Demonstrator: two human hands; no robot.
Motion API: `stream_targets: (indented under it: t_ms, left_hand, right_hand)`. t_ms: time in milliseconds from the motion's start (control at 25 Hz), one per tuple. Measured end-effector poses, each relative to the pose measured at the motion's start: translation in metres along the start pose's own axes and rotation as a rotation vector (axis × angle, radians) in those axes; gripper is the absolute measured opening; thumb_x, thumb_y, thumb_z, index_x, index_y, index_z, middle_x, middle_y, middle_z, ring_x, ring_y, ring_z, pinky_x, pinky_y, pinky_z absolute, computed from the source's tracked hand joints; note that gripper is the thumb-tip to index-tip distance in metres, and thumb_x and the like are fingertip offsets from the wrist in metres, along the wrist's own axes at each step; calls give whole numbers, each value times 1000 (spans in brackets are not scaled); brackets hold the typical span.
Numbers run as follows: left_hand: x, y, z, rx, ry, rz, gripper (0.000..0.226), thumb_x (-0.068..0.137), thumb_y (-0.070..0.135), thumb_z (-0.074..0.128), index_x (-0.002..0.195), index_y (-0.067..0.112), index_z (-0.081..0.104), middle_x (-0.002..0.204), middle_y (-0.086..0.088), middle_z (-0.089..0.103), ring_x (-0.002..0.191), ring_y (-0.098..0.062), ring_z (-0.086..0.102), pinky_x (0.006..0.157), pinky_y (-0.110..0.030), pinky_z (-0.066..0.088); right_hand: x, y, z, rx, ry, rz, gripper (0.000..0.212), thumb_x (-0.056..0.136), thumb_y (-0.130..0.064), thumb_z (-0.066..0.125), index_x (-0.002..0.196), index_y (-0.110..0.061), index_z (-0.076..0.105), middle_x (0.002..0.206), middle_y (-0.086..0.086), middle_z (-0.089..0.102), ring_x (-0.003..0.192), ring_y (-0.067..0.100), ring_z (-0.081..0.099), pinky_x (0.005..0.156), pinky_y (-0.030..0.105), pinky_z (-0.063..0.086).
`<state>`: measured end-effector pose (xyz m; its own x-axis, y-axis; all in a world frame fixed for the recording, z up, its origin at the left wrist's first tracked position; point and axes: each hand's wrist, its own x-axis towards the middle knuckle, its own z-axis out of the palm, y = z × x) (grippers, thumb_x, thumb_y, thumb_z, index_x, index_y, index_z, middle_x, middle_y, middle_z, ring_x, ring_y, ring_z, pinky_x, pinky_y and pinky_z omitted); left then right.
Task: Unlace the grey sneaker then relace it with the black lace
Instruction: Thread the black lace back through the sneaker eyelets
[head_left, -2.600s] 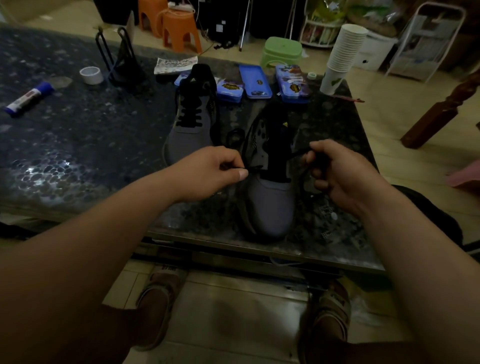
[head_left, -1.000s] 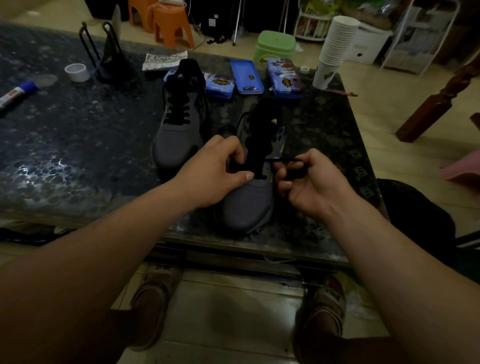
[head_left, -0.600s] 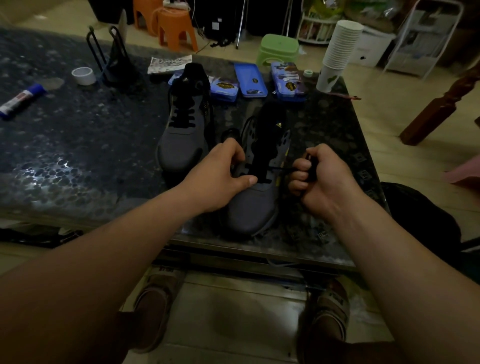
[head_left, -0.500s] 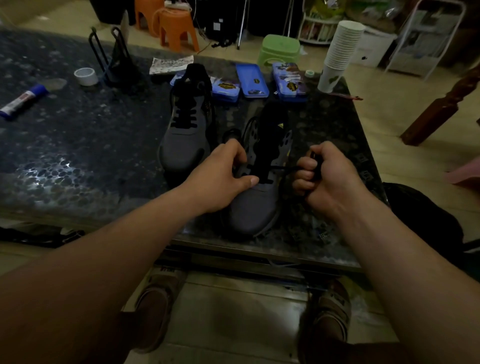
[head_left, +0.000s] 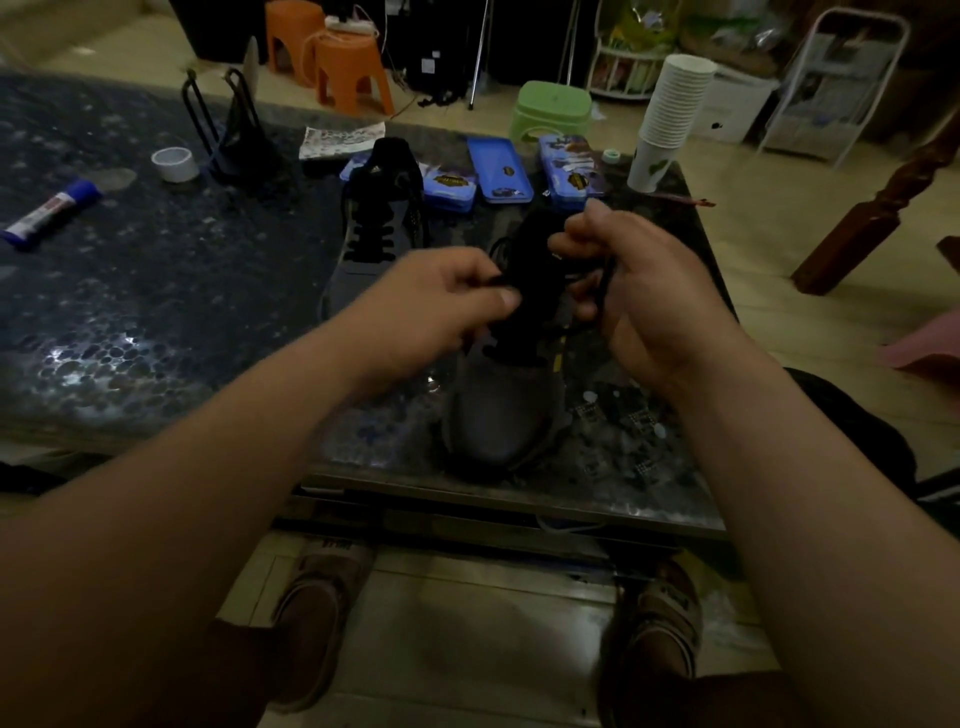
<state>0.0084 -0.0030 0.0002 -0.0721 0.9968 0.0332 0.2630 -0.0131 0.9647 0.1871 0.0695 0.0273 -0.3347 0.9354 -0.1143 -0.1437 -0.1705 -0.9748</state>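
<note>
1. The grey sneaker (head_left: 498, 410) is sitting on the near right part of the surface (head_left: 156, 312). Its toe is pointing back at the person and its heel at the far edge, so the long axis is running near-to-far, with the toe angled a bit left.
2. The black lace (head_left: 602, 291) is coming up off the middle of the shoe into both hands, which are covering most of the eyelet area.
3. The left hand (head_left: 441, 306) is pinching one end between thumb and forefinger, with the other fingers curled in. It's kinda blurry.
4. The right hand (head_left: 639, 291) is gripping the other strand, fingers curled round it as it runs down through the fist.
5. A second sneaker (head_left: 374, 244), fully laced in black, is lying just left of it and pointing the same way.
6. Behind both shoes some blue tins (head_left: 498, 169) are lined up, and a stack of paper cups (head_left: 670, 109) is standing at the far right corner.
7. Way off left, a tape roll (head_left: 174, 163), a glue stick (head_left: 49, 210) and a black wire stand (head_left: 228, 130) are lying around.
8. The surface is looking dark and pebbly. Past it, orange stools (head_left: 348, 67) and a green stool (head_left: 550, 109) are sitting on the floor.
</note>
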Motion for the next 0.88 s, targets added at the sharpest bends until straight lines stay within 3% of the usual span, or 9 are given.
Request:
stream_targets:
  t_ms: [80,200,280,400,520,600,680,760,880]
  left_hand:
    - [-3,0,-26,-300,203,-99,22,100,9,60,80,17,58,58,5,52,45,-6,39,43,-17,29]
    - [-6,-7,-59,-670,394,-250,24,101,18,54,77,22,52,61,6,43,41,-7,27,49,-22,27]
    - [-5,-13,-68,-756,502,-329,21,101,20,52,79,23,52,62,8,46,41,-7,34,51,-23,33]
    - [-4,-15,-60,-509,624,-406,9,94,26,64,97,18,62,83,3,65,65,-11,65,66,-30,54]
    - [-4,-18,-50,-111,680,-420,70,80,39,73,139,11,47,131,-4,53,95,-19,64,86,-41,60]
    - [-10,-14,-39,163,754,-277,55,88,32,70,133,14,44,134,-2,38,91,-13,55,88,-39,55]
    - [-13,-9,-26,304,743,-20,26,91,22,66,111,16,50,114,0,50,85,-5,54,82,-30,51]
    - [-13,-16,-7,412,436,98,20,93,24,66,110,19,58,103,3,60,90,-10,60,80,-28,50]
    - [-13,-33,18,718,10,151,47,94,35,67,138,22,56,130,1,52,119,-22,55,100,-43,50]
  right_hand:
    - [11,8,-7,-35,110,6,22,106,-31,53,113,-13,63,102,3,69,77,14,66,64,27,50]
    - [21,18,-13,-688,220,-116,17,104,-24,53,110,-27,69,103,-5,70,85,10,67,67,23,50]
    - [25,24,-9,-1001,122,-194,16,101,-26,59,112,-29,71,110,-5,69,89,9,64,73,25,50]
    - [27,33,1,-1368,46,-180,36,95,-46,67,127,-29,65,120,1,56,103,19,60,84,33,51]
    - [28,36,9,-1488,94,-251,31,92,-45,70,120,-31,67,115,2,54,105,22,58,78,32,46]
    - [30,34,10,-1376,107,-239,16,94,-37,70,107,-28,71,106,0,57,97,19,59,76,32,46]
    - [32,28,11,-984,137,-117,11,94,-30,69,95,-19,72,96,1,66,88,17,64,75,35,50]
    - [26,15,11,-534,131,10,14,97,-25,63,90,-15,70,85,2,70,83,18,65,77,36,50]
    - [12,-14,3,-30,-9,31,18,102,-22,54,86,-16,59,64,-1,55,66,16,60,74,36,52]
